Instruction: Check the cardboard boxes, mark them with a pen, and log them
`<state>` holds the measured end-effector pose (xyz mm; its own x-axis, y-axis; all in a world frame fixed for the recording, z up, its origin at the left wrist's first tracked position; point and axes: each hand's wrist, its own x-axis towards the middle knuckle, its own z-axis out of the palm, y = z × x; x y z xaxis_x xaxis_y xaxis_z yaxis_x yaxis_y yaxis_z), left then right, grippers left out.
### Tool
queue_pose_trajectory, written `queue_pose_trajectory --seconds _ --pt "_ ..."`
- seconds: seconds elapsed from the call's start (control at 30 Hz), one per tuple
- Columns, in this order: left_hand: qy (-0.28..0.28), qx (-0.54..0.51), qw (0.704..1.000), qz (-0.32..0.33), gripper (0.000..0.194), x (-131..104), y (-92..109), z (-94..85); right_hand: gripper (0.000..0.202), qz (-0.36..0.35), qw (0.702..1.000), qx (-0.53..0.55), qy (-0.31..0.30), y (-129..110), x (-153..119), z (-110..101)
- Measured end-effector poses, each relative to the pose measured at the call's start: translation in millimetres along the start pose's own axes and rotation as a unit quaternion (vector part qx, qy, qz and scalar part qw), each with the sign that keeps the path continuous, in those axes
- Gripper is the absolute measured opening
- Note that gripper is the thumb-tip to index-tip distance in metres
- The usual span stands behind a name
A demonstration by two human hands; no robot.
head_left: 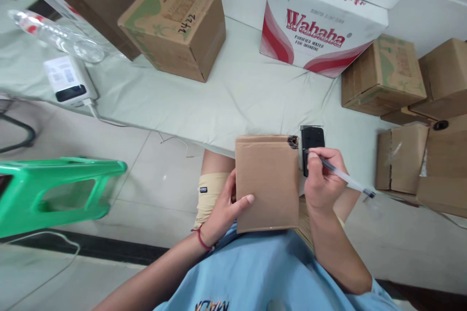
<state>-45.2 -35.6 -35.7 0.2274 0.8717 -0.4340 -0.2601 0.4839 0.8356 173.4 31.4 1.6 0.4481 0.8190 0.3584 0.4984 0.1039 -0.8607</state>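
- The brown box [268, 170] is in front of the body, between the two hands, near the table's [241, 95] edge; its long axis goes from the body toward the table.
- The left hand [226, 206] is half open and holds the box at its left side, thumb on the upper face; its other fingers are partly hidden.
- The right hand [324, 180] is closed around the pen [345, 175], just right of the box; the left hand is nearer, as it touches the box.
- The pen's tip end is over the phone [314, 137]; I cannot tell if they touch.
- I count one held box, one pen, one phone, one red-and-white carton [310, 29], one number-marked box [175, 24], and at least four boxes [379, 77] at right.
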Motion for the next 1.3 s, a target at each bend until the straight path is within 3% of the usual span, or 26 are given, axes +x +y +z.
queue_pose_trajectory --seconds 0.07,0.13,0.23,0.33,0.4,0.47,0.6,0.7,0.8,0.93,1.1,1.3 --pt "0.000 -0.006 1.000 -0.001 0.094 -1 1 0.9 0.023 -0.030 0.996 -0.064 0.057 13 10 -17" --pt "0.001 -0.007 1.000 -0.006 0.095 -1 3 1.6 0.029 -0.064 0.983 -0.158 0.068 34 25 -41" --pt "0.005 -0.006 1.000 -0.016 0.094 -2 6 2.2 0.034 -0.054 0.943 -0.325 -0.048 72 49 -83" --pt "0.009 -0.009 1.000 -0.021 0.092 -2 9 3.3 0.034 0.024 0.848 -0.501 -0.173 109 69 -118" --pt "0.013 -0.019 0.999 -0.026 0.090 -1 11 4.9 0.037 0.071 0.806 -0.550 -0.204 127 80 -132" --pt "0.018 -0.033 0.999 -0.032 0.090 -2 13 6.9 0.039 0.101 0.801 -0.557 -0.197 137 89 -138" --pt "0.019 -0.049 0.998 -0.045 0.092 -3 16 10.4 0.052 0.103 0.819 -0.542 -0.155 135 89 -125" --pt "0.026 -0.048 0.997 -0.058 0.093 -3 18 12.5 0.048 0.062 0.844 -0.505 -0.171 113 63 -94" --pt "0.034 -0.042 0.996 -0.071 0.094 -2 20 15.9 0.059 0.053 0.840 -0.490 -0.229 88 32 -56" --pt "0.036 -0.028 0.997 -0.066 0.093 3 20 21.7 0.074 0.083 0.843 -0.491 -0.205 71 16 -24" --pt "0.020 -0.015 0.998 -0.059 0.093 11 16 25.7 0.074 0.115 0.862 -0.457 -0.188 72 23 -14" --pt "0.024 -0.033 0.997 -0.065 0.091 13 15 26.9 0.078 0.145 0.882 -0.415 -0.167 75 32 -17"
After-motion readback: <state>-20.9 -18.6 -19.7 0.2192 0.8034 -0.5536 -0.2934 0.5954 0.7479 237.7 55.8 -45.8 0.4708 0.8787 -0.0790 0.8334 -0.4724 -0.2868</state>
